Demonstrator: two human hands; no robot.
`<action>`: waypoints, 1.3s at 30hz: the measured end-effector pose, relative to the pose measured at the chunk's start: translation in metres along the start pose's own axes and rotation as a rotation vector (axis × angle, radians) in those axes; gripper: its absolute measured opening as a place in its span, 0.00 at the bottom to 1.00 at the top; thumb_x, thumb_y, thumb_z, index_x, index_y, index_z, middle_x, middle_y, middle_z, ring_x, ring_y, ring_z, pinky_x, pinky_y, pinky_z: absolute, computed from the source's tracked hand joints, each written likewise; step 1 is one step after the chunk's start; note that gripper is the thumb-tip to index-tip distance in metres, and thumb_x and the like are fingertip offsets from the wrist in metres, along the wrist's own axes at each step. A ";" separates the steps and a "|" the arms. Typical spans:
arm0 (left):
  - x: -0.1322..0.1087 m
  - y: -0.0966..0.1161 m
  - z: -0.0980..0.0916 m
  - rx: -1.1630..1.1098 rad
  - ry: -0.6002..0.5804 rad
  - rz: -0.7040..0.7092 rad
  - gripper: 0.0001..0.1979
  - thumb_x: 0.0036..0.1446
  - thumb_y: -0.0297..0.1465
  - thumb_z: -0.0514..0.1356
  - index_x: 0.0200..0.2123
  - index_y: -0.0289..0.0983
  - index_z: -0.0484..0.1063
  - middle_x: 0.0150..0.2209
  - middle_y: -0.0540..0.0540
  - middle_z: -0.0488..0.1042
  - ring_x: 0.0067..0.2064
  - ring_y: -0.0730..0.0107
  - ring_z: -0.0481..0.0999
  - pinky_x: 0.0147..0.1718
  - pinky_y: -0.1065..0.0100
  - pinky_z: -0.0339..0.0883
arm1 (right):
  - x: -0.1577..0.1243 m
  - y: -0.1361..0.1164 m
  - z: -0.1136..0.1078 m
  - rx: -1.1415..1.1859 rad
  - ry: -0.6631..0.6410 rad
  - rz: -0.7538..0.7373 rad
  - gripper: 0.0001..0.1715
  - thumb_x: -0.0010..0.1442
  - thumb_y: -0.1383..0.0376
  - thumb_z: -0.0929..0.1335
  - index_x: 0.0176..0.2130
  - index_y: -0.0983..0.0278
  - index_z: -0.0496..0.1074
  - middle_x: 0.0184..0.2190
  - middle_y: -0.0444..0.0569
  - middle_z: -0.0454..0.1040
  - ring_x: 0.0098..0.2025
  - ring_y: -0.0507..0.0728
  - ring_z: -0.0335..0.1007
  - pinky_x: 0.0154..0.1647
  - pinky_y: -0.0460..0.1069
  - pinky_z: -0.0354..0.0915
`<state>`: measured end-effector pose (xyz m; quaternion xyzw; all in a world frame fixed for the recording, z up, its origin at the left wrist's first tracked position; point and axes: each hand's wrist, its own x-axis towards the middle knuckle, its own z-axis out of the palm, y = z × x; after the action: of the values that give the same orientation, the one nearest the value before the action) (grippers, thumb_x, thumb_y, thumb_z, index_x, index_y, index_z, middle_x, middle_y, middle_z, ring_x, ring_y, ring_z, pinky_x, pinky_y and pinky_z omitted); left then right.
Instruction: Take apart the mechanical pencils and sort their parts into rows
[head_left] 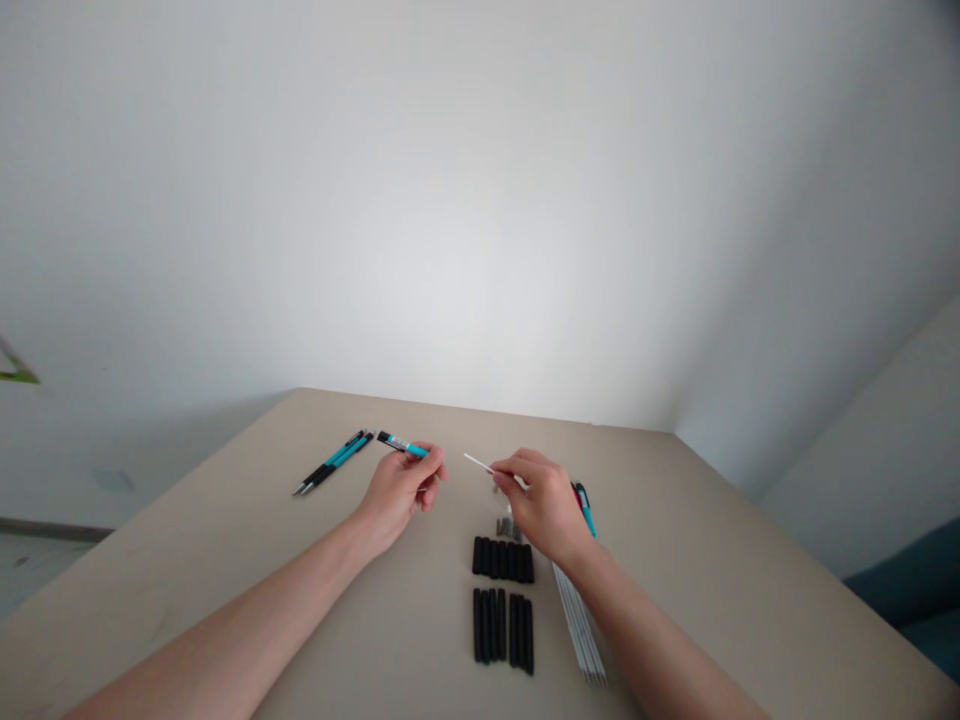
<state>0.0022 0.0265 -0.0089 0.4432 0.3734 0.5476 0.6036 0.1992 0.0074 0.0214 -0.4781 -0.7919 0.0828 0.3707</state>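
Note:
My left hand [401, 490] is closed around a blue pen barrel [405, 446], whose black clip end points away to the left. Pinched between the fingertips of my right hand [541, 495] is a thin white pen refill [478, 463]. Its free end points left towards the barrel, with a gap between them. Below my right hand lie small grey metal pieces [504, 527], partly hidden by it. Two finished-looking blue pens with black grips [336, 464] lie side by side left of my left hand.
Black pen grips lie in two rows, a far one [502, 560] and a near one [489, 627]. Several white refills [581, 630] lie beside them, partly under my right forearm. Another blue barrel [585, 508] shows behind my right wrist. A wall [480, 250] rises behind the table [225, 540].

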 end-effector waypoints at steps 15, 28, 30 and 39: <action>-0.003 0.002 0.004 0.067 -0.003 -0.044 0.18 0.45 0.43 0.67 0.26 0.34 0.68 0.22 0.50 0.71 0.15 0.81 0.60 0.14 0.76 0.53 | -0.007 0.015 -0.079 -0.235 -0.860 0.666 0.08 0.39 0.75 0.63 0.14 0.67 0.66 0.21 0.53 0.77 0.22 0.55 0.73 0.19 0.43 0.61; 0.000 -0.001 -0.001 0.103 -0.028 -0.031 0.16 0.48 0.40 0.66 0.27 0.35 0.67 0.23 0.51 0.71 0.15 0.81 0.60 0.14 0.77 0.51 | -0.005 0.032 -0.055 -0.226 -1.229 0.827 0.13 0.46 0.72 0.63 0.14 0.69 0.67 0.28 0.55 0.79 0.38 0.60 0.78 0.26 0.43 0.62; -0.001 -0.001 -0.001 0.103 -0.023 -0.025 0.16 0.48 0.40 0.66 0.27 0.35 0.67 0.23 0.50 0.71 0.15 0.81 0.60 0.15 0.77 0.51 | -0.006 0.032 -0.054 -0.221 -1.243 0.816 0.12 0.45 0.73 0.64 0.14 0.69 0.67 0.27 0.55 0.79 0.38 0.60 0.78 0.26 0.43 0.62; 0.001 -0.003 -0.001 0.062 -0.014 -0.029 0.15 0.44 0.38 0.68 0.26 0.35 0.68 0.23 0.51 0.71 0.15 0.82 0.61 0.14 0.77 0.50 | -0.004 0.027 -0.057 -0.161 -1.262 0.767 0.10 0.42 0.73 0.62 0.15 0.68 0.68 0.21 0.50 0.77 0.32 0.57 0.78 0.25 0.43 0.61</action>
<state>0.0022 0.0281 -0.0123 0.4601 0.3923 0.5239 0.5999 0.2571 0.0051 0.0473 -0.6083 -0.6356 0.4068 -0.2459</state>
